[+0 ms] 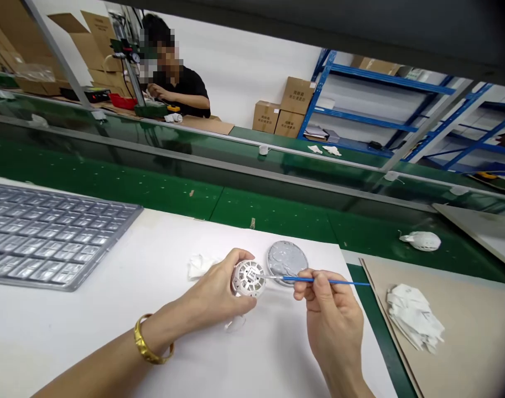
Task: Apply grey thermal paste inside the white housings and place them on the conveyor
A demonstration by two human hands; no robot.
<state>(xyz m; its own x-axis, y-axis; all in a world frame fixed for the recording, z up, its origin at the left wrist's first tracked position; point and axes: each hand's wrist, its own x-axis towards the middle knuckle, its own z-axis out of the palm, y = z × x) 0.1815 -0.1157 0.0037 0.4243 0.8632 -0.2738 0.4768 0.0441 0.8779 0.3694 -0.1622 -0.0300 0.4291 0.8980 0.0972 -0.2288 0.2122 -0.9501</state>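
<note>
My left hand is closed around the side of a round white slotted housing, whose open face is turned up toward me. In my right hand a thin blue-handled paintbrush is pinched between thumb and fingers. The brush tip reaches the middle of the housing; whether it touches the surface I cannot tell. Just behind the brush lies a round dish of grey paste. A crumpled white tissue sits beyond my left hand, and a thin clear loop, perhaps wire, shows below the housing.
A clear compartment tray rests on the white sheet at left. Crumpled tissues lie on brown cardboard at right, with a white mesh-like object behind. Across the green conveyor, a person sits working.
</note>
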